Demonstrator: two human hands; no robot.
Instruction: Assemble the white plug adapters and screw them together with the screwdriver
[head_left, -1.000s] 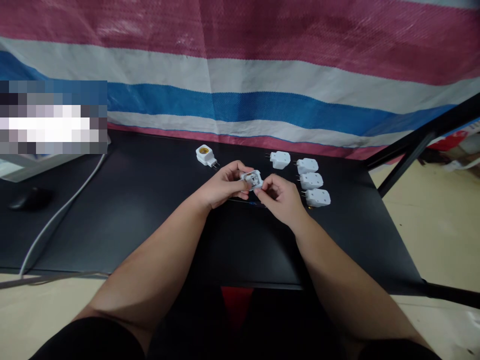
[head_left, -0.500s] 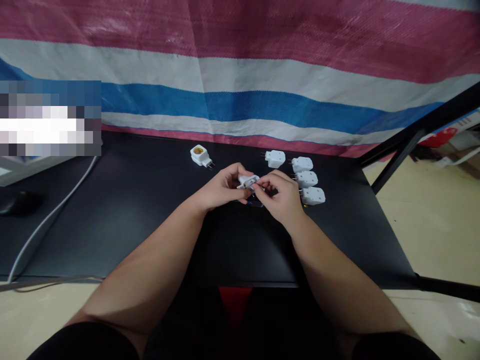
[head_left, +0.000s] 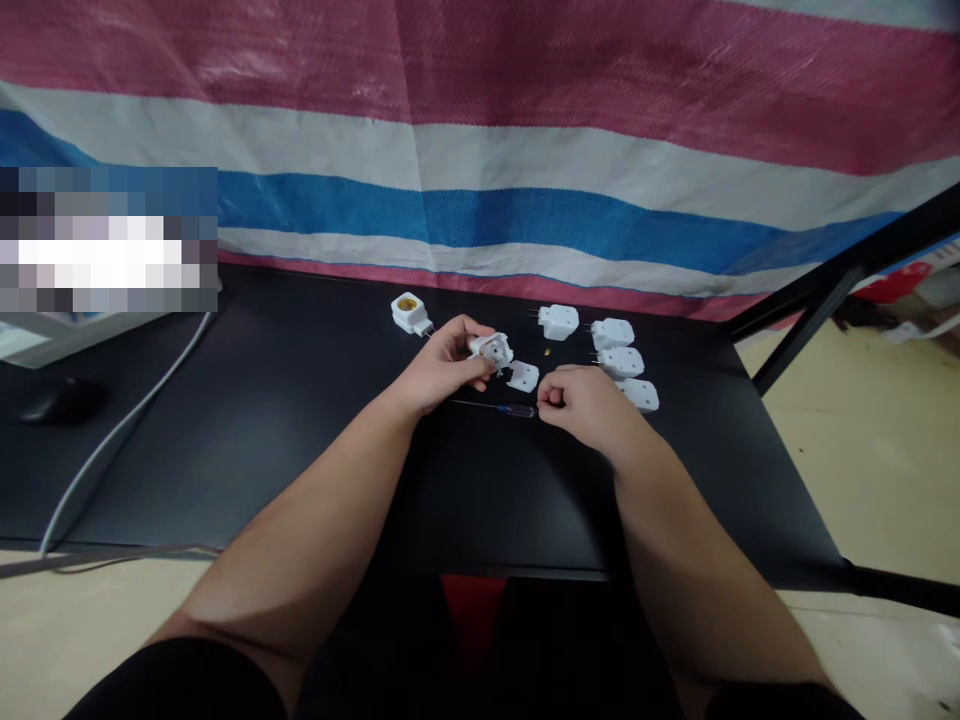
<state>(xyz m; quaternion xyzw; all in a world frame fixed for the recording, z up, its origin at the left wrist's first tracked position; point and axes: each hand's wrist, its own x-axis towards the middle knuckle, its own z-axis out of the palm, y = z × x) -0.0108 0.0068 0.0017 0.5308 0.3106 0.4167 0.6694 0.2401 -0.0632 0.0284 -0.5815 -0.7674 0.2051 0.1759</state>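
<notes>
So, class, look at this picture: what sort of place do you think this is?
Probably a makeshift repair workspace: white plastic plug adapters lie on a black tabletop beside a thin blue-handled screwdriver, with a pink, white and blue striped woven tarpaulin hanging behind.

Even, rather dim indoor light, no hard shadows. Black desk (head_left: 247, 470) darkest along front edge; tarpaulin (head_left: 480, 130) behind it bowed by wide-lens distortion.

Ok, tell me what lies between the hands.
In the head view, a white plastic shell lies on the desk between the left hand, which holds an adapter, and the right hand, with a thin screwdriver just below it.
</notes>
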